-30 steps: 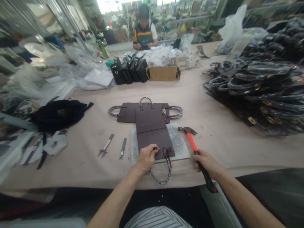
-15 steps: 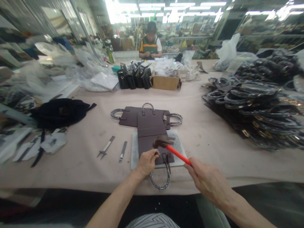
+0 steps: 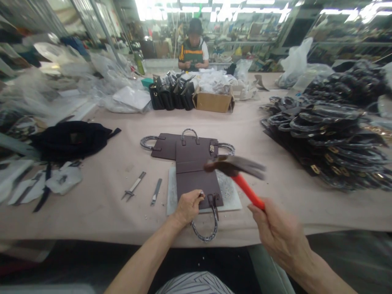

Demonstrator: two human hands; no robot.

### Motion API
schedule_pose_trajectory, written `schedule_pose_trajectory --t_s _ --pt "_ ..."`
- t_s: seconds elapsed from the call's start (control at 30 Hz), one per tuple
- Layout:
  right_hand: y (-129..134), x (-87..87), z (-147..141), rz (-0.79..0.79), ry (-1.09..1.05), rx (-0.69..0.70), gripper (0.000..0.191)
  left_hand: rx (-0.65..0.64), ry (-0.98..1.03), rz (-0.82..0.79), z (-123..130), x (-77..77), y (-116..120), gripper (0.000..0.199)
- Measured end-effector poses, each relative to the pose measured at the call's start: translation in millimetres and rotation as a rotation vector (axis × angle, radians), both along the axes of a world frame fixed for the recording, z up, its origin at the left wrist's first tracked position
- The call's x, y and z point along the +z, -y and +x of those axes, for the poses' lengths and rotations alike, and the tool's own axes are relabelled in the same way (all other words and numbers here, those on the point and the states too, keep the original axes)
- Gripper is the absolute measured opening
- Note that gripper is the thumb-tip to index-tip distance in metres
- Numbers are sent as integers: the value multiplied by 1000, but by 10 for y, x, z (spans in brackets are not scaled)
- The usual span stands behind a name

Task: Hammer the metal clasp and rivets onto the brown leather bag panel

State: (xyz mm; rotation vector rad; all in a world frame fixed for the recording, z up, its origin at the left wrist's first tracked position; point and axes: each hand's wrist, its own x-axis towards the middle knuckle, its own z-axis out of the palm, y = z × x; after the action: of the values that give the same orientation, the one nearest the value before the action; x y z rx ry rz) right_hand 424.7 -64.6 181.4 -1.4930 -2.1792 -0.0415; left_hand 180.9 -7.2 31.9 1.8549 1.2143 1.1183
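My right hand (image 3: 280, 228) is closed round the red handle of a claw hammer (image 3: 235, 165), raised above the work and slightly blurred. My left hand (image 3: 188, 206) pinches a short metal piece (image 3: 201, 194) over the near end of a dark brown bag panel (image 3: 196, 183); its kind is mostly hidden by the fingers. That panel lies on a pale slab (image 3: 231, 196). A plastic-wrapped handle (image 3: 205, 237) loops from its near edge towards me. Beyond, another brown panel (image 3: 163, 147) with wrapped handles lies partly underneath.
Left of the slab lie a divider-like metal tool (image 3: 134, 186) and a flat metal tool (image 3: 156, 192). Wrapped bag panels (image 3: 330, 139) pile up at the right. Black bags (image 3: 171, 96) and a cardboard box (image 3: 213, 102) stand behind. Across the table sits another person (image 3: 193, 55).
The hammer has swung up and to the right, away from my left hand, as my right hand rose with it. My left hand keeps its pinch at the same spot on the panel.
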Motion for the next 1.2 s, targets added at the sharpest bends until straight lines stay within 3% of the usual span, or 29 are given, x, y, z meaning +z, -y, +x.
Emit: schedule_pose_trajectory --t_s 0.07,0.17,0.23,0.37,0.5,0.6,0.67,0.77,0.87,0.93,1.03,1.1,1.2 --pt "20 -33 -5 -4 -29 -17 31 1 3 -6 -3 -11 0 18" --pt "46 -117 56 -153 100 77 33 2 1 -18 -3 -27 6 20" --pt "48 -179 146 -233 137 58 31 4 -9 -26 0 -24 10 19" --pt "-20 -414 385 -380 28 -133 33 7 -2 -25 5 17 13 18" --pt "-199 -829 640 -562 -69 -335 34 -6 15 -22 4 54 15 18" --pt "-341 -1065 770 -593 -43 -437 37 -5 -6 -24 -6 73 17 17" --pt "-412 -1130 768 -572 -18 -486 37 -7 -24 -36 -17 91 19 16" --pt "-470 -1118 559 -433 -2 -432 36 -16 -47 -60 -33 121 25 16" --pt "-458 -1093 124 -213 -40 -173 43 -15 -54 -74 -37 128 50 17" --pt "-410 -1129 -205 -193 -65 -15 50 -9 -59 -79 -32 112 71 18" --pt "-311 -1261 -572 -277 -50 59 62 16 -33 -133 -13 86 51 18" --pt "-260 -1346 -674 -326 -39 44 68 160 150 -217 -12 97 -35 23" --pt "-246 -1399 -667 -374 -34 41 69 518 623 -299 -83 181 -237 39"
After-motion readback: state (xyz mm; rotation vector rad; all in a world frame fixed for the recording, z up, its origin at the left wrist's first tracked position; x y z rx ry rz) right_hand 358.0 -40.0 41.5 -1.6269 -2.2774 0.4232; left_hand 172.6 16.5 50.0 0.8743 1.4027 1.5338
